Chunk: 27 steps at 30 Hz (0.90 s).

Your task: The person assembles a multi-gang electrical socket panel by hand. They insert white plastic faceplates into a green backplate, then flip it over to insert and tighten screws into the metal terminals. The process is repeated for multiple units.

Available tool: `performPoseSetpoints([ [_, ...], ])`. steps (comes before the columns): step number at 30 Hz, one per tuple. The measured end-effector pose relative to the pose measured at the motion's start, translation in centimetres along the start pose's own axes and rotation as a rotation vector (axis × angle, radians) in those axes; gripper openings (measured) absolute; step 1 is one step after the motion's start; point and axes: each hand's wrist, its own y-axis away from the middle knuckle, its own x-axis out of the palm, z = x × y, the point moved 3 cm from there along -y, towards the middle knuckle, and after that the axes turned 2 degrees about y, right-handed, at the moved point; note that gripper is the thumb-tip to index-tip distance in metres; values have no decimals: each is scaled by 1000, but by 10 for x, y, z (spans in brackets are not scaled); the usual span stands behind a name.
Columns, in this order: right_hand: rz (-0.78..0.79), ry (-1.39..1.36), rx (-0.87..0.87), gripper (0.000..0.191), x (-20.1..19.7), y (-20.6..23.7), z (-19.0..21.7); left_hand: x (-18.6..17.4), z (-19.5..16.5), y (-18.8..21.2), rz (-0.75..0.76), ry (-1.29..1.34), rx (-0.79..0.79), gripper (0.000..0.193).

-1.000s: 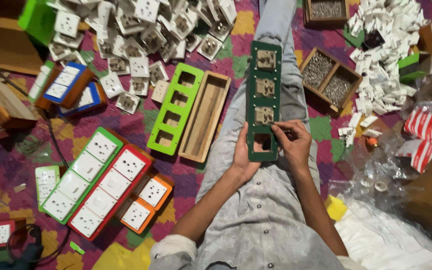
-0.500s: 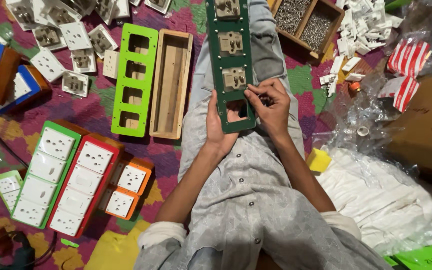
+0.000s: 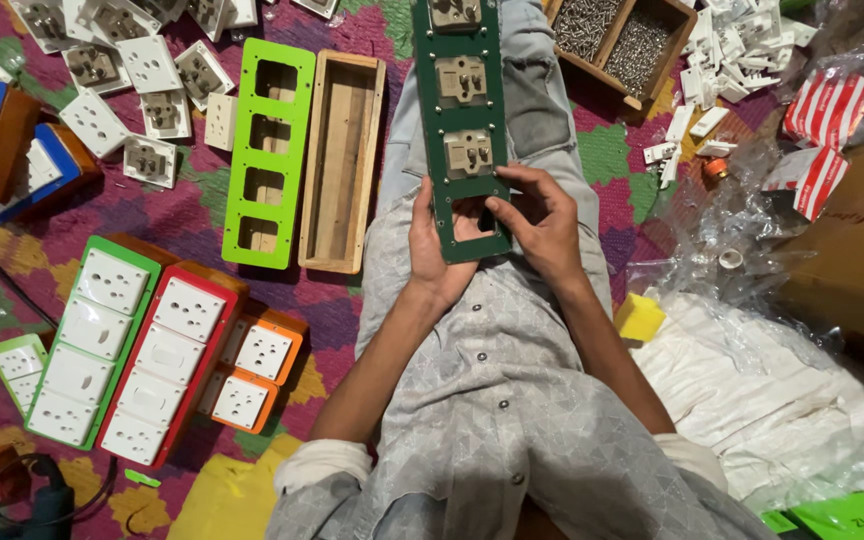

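Left hand (image 3: 434, 245), right hand (image 3: 542, 222) clamp near end of green panel (image 3: 460, 120); long axis runs toward 12 o'clock; right fingertips at empty cutout (image 3: 472, 218).

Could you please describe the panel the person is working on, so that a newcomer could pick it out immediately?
Start at the person's lap in the middle of the view: the dark green panel lies lengthwise along the legs, gripped by the left hand and right hand at its near end. Unlike the empty light green frame on the mat beside it, it carries fitted sockets, with only the nearest cutout open.
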Motion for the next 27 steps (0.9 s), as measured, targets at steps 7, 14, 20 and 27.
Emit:
performPoseSetpoints([
  [7,-6,-75,8,38,1,2,-4,0,0,-1,1,-3,3,59],
  [14,25,-74,30,21,4,1,-5,-2,0,-1,38,35,19,59],
  [20,28,70,-30,38,2,2,-4,-5,1,-3,27,74,-7,56],
  [27,8,-12,-5,25,2,2,-6,-7,1,-2,15,46,-9,56],
])
